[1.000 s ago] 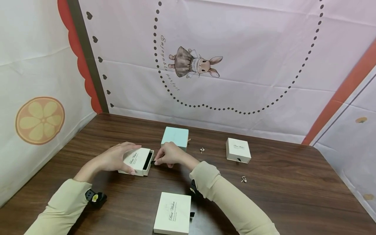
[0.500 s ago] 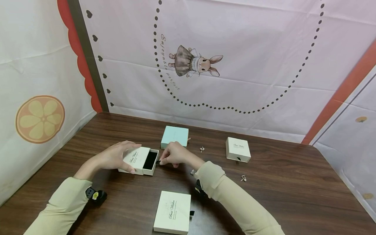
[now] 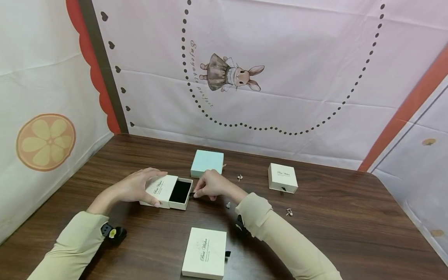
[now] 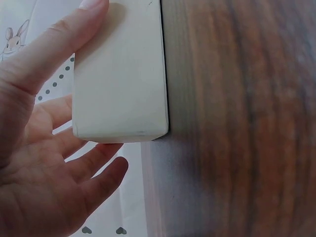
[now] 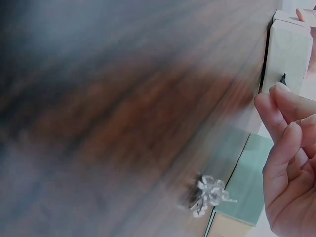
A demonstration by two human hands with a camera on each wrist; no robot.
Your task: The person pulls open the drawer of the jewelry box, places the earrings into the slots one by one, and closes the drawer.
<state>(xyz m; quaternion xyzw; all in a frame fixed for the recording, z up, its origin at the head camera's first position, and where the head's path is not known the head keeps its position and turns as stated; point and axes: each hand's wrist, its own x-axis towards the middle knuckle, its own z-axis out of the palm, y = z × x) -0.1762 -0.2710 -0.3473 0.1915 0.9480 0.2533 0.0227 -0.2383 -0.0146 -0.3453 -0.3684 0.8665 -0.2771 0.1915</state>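
Note:
A cream drawer-style gift box [image 3: 161,187] printed "Best Wishes" lies on the table at the left, its drawer [image 3: 181,192] partly out and showing a black lining. My left hand [image 3: 138,187] grips the box's sleeve, thumb along the near side and fingers over the far side; in the left wrist view the sleeve's plain end [image 4: 121,84] sits between thumb and fingers. With thumb and forefinger, my right hand [image 3: 212,184] pinches the drawer's black ribbon tab [image 3: 191,195]. The tab's tip [image 5: 283,78] shows just beyond the fingertips in the right wrist view.
A pale blue box [image 3: 207,161] stands behind my right hand. Another cream box [image 3: 282,177] is at the back right, and a larger one [image 3: 204,252] near the front. Small earrings lie about: a sparkly piece [image 3: 228,205], a pair [image 3: 289,212] and another pair [image 3: 239,177].
My right hand has moved right, drawing the drawer farther out of the sleeve and exposing more black lining. The left hand has stayed on the box. The sparkly piece has come into sight.

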